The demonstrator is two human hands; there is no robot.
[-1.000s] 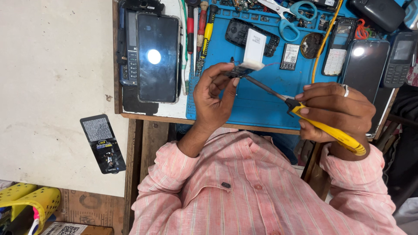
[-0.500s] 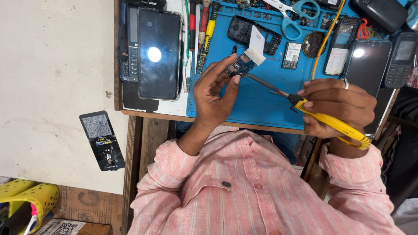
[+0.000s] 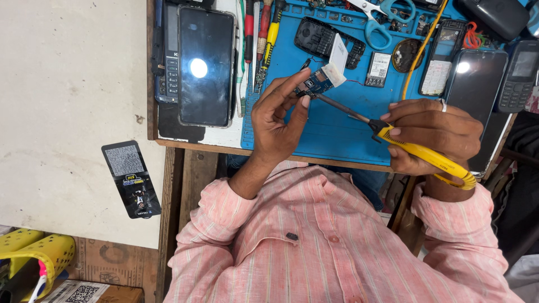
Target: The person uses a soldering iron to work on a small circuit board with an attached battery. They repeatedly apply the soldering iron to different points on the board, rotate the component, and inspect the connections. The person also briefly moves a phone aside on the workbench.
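The left hand (image 3: 278, 120) is holding a small blue circuit board (image 3: 315, 84) above the blue work mat (image 3: 337, 134). Its fingers (image 3: 292, 84) are clamped on the board's near end, thumb against one edge and fingertips against the other. A white part (image 3: 333, 74) is sitting on the far end of the board.

The right hand (image 3: 432, 134) is gripping a yellow-handled soldering iron (image 3: 421, 154), fingers closed around the handle. The iron's metal shaft (image 3: 342, 110) is pointing toward the board, and its tip is meeting the board's near edge, just beside the left thumb. Whether the tip is actually touching a contact cannot be told.

The mat is lying on the table (image 3: 216, 137). On the mat beyond the board: an opened black phone housing (image 3: 317, 36), a battery with a white label (image 3: 379, 68), blue-handled scissors (image 3: 382, 17) and a yellow cable (image 3: 421, 47). Left of the mat, screwdrivers (image 3: 261, 39) are lying side by side, next to a black smartphone (image 3: 206, 67) reflecting a lamp and a keypad phone (image 3: 167, 53). To the right, further phones (image 3: 477, 78) are lying near the right hand.

The person is wearing a pink striped shirt (image 3: 337, 241). A black card (image 3: 132, 179) is lying on the pale floor (image 3: 62, 84).
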